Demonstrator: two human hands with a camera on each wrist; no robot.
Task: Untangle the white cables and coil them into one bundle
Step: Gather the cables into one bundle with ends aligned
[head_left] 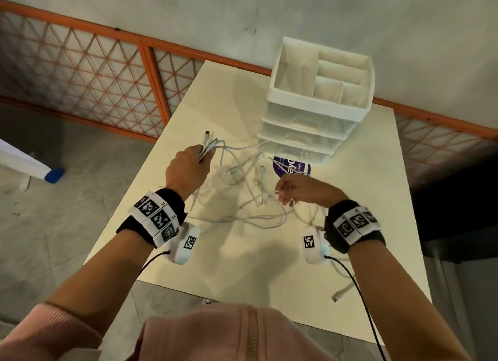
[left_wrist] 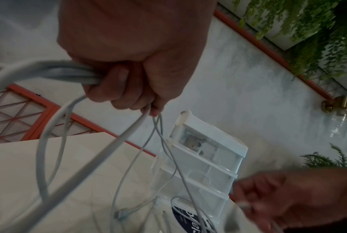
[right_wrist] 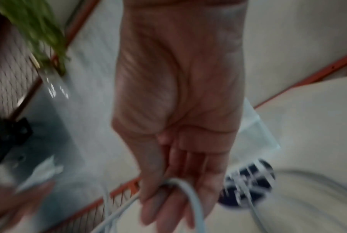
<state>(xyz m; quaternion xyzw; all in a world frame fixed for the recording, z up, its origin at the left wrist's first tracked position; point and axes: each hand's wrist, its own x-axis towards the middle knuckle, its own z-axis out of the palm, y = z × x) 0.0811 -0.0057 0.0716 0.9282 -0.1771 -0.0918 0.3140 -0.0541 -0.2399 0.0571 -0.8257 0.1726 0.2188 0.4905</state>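
Observation:
Several white cables (head_left: 242, 177) lie tangled on the cream table (head_left: 242, 252) and hang between my hands. My left hand (head_left: 188, 166) is raised over the table's left side and grips a bunch of cable ends, whose plugs (head_left: 208, 137) stick out above the fist. In the left wrist view the fingers (left_wrist: 116, 88) curl round the white cables (left_wrist: 54, 71). My right hand (head_left: 293, 189) hovers to the right of the tangle and pinches one cable strand (head_left: 291, 203). The blurred right wrist view shows a white cable (right_wrist: 188, 193) looped against its thumb (right_wrist: 152, 181).
A white organiser (head_left: 318, 96) with clear drawers stands at the table's far side, a dark blue round label (head_left: 292, 166) in front of it. One loose cable plug (head_left: 341, 294) lies near the table's front right edge. An orange lattice railing (head_left: 151, 72) runs behind the table.

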